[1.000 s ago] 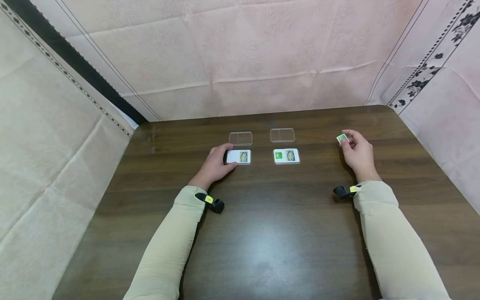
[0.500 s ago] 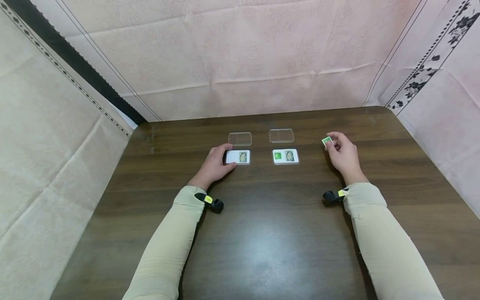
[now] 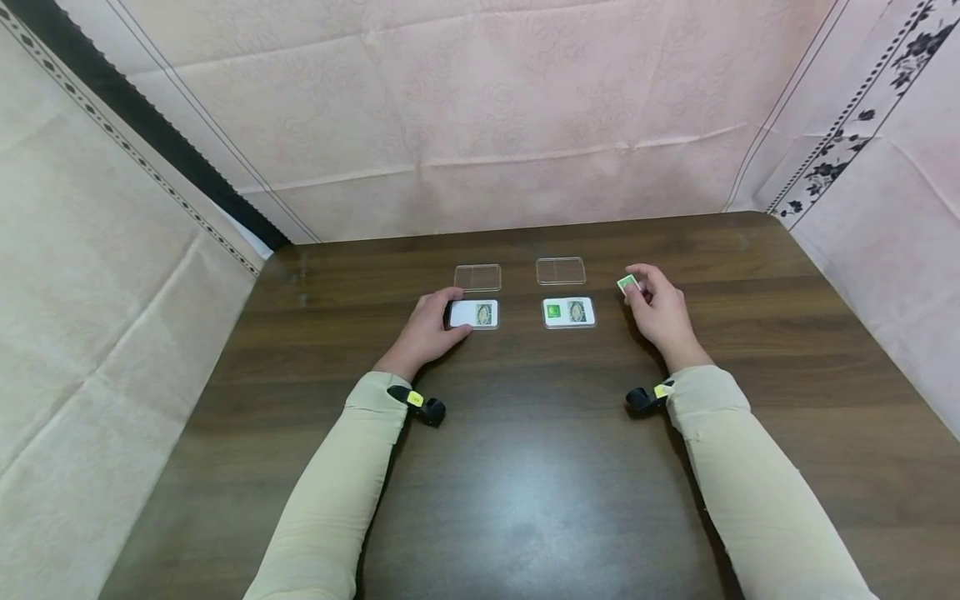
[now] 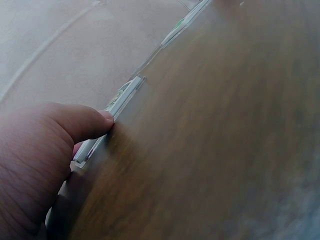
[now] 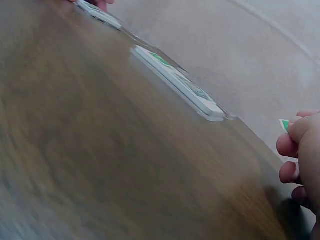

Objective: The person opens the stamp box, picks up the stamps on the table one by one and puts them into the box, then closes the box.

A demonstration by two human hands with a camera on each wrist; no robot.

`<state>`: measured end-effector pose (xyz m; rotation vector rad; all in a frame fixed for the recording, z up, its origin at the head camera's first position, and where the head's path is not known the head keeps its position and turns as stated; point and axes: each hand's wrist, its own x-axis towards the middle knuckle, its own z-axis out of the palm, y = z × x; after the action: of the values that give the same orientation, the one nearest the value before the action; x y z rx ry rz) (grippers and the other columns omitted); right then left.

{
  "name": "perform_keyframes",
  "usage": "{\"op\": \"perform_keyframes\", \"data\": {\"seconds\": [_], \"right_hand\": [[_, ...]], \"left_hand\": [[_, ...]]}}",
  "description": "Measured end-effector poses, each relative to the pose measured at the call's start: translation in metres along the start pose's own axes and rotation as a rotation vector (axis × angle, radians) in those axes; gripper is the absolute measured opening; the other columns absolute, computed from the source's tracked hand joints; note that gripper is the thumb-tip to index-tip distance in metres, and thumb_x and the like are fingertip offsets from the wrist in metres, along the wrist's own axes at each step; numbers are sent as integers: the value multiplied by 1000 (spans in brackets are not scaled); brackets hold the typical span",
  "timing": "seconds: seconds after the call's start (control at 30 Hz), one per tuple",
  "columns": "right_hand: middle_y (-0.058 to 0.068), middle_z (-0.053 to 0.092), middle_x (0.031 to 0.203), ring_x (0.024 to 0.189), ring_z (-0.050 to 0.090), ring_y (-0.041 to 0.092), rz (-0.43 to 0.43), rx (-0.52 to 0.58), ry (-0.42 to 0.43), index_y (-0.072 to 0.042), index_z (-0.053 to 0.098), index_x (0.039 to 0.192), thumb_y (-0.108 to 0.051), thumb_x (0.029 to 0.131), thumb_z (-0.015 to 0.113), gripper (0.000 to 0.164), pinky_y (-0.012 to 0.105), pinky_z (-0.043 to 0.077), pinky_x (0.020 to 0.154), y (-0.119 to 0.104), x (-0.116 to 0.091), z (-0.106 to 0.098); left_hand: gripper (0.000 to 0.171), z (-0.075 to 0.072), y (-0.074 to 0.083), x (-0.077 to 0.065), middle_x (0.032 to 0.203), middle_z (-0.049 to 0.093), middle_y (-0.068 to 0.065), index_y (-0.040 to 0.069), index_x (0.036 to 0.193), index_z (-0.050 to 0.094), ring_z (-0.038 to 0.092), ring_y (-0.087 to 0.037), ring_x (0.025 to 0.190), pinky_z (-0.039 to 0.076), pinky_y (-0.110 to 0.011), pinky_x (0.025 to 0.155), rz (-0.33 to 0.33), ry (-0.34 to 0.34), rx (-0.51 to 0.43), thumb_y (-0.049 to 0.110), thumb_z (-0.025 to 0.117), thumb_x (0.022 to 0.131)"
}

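Note:
My left hand (image 3: 431,332) holds a shallow clear case of white cards (image 3: 463,313) by its left end, thumb on the near edge and fingers at the far edge. A greenish oval picture shows on the right part of its top. In the left wrist view the thumb presses the edge of this case (image 4: 122,101). My right hand (image 3: 660,315) pinches a small green-and-white square sticker (image 3: 627,284) between thumb and fingers, above the table. Left of it lies a second case of white cards (image 3: 564,322), bearing a green square and an oval picture.
Two clear plastic lids (image 3: 477,277) lie behind the cases, the right-hand lid (image 3: 560,271) behind the second case. The brown wooden table (image 3: 495,467) ends at a pale cloth wall (image 3: 525,125) at the back.
My right hand has moved left with the sticker, closer to the second case. The left hand keeps its hold on the left case.

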<state>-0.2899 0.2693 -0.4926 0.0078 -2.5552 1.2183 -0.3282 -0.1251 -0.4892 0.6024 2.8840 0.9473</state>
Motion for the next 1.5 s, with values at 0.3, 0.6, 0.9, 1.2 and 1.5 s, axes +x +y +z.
{"op": "perform_keyframes", "data": {"seconds": [0.3,0.6,0.9,1.2,1.5], "right_hand": [[13,67,96,85,53,27,2,30,-33,-12,44,146,-24,108,46,40,40,38,80,-9,0,11],[13,67,93,82,53,26,-44,74,-48,-11,51,141,-23,108,49,35,39,41,77,-21,-2,27],[10,64,87,79,50,24,-36,127,-71,-13,54,137,-23,105,55,33,36,40,71,-36,-4,46],[7,58,77,73,50,24,-59,152,-29,-13,59,132,-22,104,59,30,33,40,66,-48,-7,57],[8,58,82,74,49,23,-54,206,53,-12,57,133,-19,105,53,29,31,39,65,-56,-11,59]], "left_hand": [[64,0,-1,0,149,48,-10,12,148,43,38,-29,137,35,-46,113,3,1,-2,30,73,94],[64,-1,0,-1,149,48,-10,11,148,44,38,-29,137,34,-46,113,4,5,-4,29,73,94],[63,0,-1,0,148,49,-10,11,148,44,38,-29,137,35,-46,113,9,3,-1,29,72,94],[64,0,-1,0,148,49,-10,11,148,43,38,-29,137,35,-47,113,9,-2,-9,29,72,95],[64,-1,-1,0,148,49,-11,10,148,44,38,-29,137,35,-46,113,13,6,-8,28,73,94]]}}
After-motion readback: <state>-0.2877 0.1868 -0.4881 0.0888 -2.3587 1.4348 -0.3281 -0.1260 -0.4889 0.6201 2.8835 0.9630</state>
